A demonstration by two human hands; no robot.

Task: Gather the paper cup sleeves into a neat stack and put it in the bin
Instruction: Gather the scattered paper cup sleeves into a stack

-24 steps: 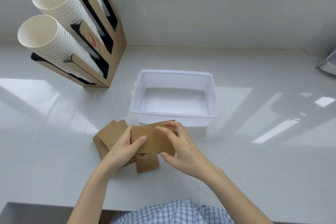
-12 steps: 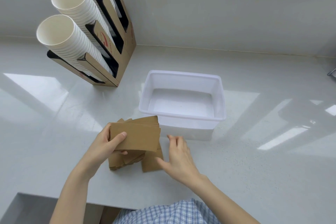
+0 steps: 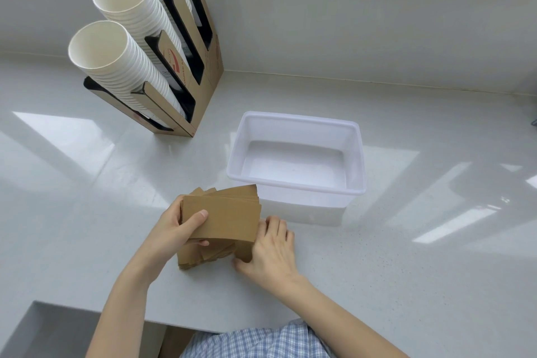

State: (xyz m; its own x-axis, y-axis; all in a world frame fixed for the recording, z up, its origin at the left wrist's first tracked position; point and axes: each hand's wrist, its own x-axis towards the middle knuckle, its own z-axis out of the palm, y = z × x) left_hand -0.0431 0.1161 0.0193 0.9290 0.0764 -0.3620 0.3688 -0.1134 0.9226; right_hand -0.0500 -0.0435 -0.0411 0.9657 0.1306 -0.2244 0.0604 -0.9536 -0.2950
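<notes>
My left hand [image 3: 174,227] grips a bundle of brown paper cup sleeves [image 3: 229,216], held on edge just above the counter, its thumb across the front sleeve. More brown sleeves [image 3: 203,257] lie flat and fanned on the counter under the bundle. My right hand [image 3: 270,247] rests on the right end of those flat sleeves, fingers closed over one sleeve's edge and thumb tucked under it. The white plastic bin [image 3: 296,183] stands empty just behind and to the right of the sleeves.
A cardboard dispenser [image 3: 186,75] with three slanted rows of white paper cups [image 3: 116,61] stands at the back left. The white counter [image 3: 406,241] runs up to a wall behind; its front edge is near my body.
My left hand has lifted the held bundle a little higher and more upright. My right hand has let go of the bundle and moved down onto the flat sleeves.
</notes>
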